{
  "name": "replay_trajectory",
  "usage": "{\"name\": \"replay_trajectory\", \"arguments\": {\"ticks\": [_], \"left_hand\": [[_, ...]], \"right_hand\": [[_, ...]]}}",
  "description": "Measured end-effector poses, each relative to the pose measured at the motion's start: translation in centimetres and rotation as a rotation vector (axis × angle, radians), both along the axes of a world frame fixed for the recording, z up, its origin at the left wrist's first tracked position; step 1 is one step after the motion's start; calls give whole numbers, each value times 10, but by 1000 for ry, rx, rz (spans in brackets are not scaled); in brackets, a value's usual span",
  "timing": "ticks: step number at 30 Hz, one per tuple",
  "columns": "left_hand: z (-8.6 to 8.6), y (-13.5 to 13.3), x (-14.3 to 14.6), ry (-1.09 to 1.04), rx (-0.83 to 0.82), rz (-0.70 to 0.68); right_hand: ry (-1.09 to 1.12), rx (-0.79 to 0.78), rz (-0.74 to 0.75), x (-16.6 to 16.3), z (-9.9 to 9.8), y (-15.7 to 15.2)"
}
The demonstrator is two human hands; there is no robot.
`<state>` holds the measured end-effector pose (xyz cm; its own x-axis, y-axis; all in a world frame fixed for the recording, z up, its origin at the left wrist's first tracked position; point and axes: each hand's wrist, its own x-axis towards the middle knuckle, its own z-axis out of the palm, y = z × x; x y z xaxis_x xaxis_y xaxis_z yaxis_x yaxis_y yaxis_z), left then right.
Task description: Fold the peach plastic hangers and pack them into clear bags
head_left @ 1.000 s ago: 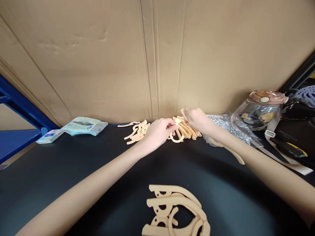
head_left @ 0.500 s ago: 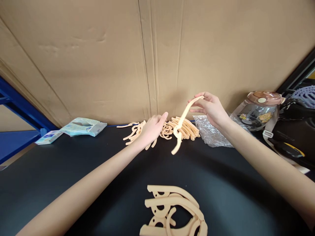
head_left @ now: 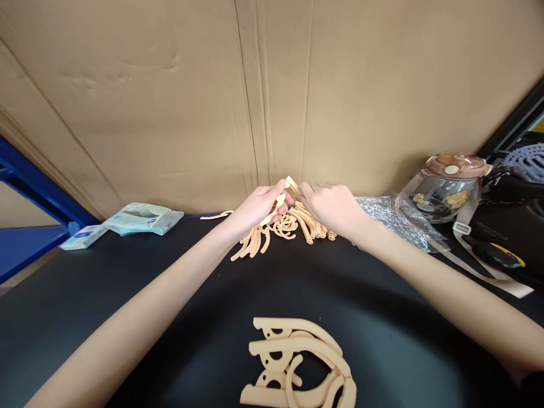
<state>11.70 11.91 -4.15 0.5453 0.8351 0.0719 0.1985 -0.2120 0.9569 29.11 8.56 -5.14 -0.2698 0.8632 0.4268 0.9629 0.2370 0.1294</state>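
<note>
My left hand (head_left: 261, 205) and my right hand (head_left: 331, 207) meet just above the loose parts, near the cardboard wall. Both are closed on a beige plastic folding hanger (head_left: 293, 185), partly hidden by the fingers. One pale end (head_left: 274, 211) shows by my left palm; the other end sits at my right fingertips. Below lies a pile of curved hanger hooks (head_left: 255, 241) and hanger arms (head_left: 312, 224). Close to me, several assembled folding hangers (head_left: 301, 345) lie stacked on the black table (head_left: 195, 340).
Cardboard (head_left: 170, 113) stands upright behind the table. At left are a light-blue packet (head_left: 142, 218) and a small white-blue pack (head_left: 85, 237). Crumpled clear plastic (head_left: 393, 221), a strapped water bottle (head_left: 450, 190) and a black bag (head_left: 514, 232) lie at right.
My right hand has moved left and a little down with the hanger pieces, from open air to my left hand. My left hand has closed on them.
</note>
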Motion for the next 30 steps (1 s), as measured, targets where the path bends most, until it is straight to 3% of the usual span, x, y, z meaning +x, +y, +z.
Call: {"name": "replay_trajectory", "arguments": {"ticks": [6, 10, 13, 18, 23, 26, 30], "left_hand": [[-6, 0, 3, 80, 116, 119], [-19, -3, -7, 255, 272, 176], [-25, -3, -22, 404, 407, 220], [-40, 16, -47, 627, 436, 349], [-51, 37, -72, 794, 521, 475], [-51, 54, -97, 881, 610, 449], [-52, 75, -129, 996, 635, 265]], "right_hand": [[82, -95, 70, -12, -5, 13], [157, -223, 148, -3, -9, 26], [163, -262, 108, 10, -13, 36], [19, -238, -36, 21, -30, 41], [-168, -227, -59, 20, -43, 39], [-232, -199, -31, 15, -41, 36], [-253, -179, 92, -2, -36, 38]]}}
